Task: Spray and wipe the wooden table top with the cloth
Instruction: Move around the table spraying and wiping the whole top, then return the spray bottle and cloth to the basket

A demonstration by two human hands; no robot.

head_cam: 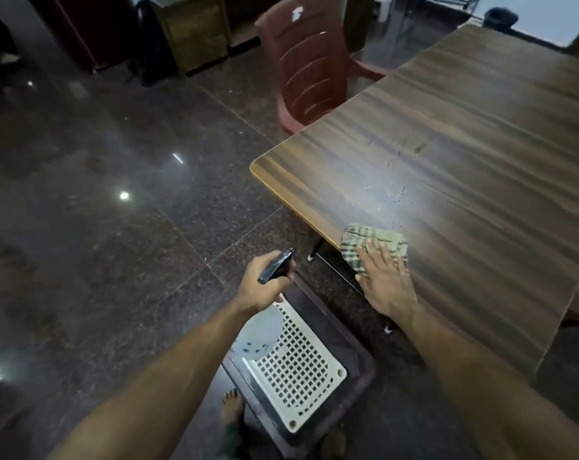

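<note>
A wooden table top (464,154) with dark grain fills the right side of the view. A checked green-and-cream cloth (372,242) lies near its front left edge. My right hand (386,280) lies flat on the cloth with straight fingers, pressing it onto the wood. Small droplets glisten on the table just beyond the cloth. My left hand (264,285) hovers off the table over the floor, gripping a dark spray bottle (278,265) whose nozzle points up and away.
A stool (294,363) with a white perforated seat stands below my arms, by the table's edge. A maroon plastic chair (309,61) is pushed against the table's far left side. Dark polished floor (115,194) spreads to the left; wooden cabinets (195,31) stand at the back.
</note>
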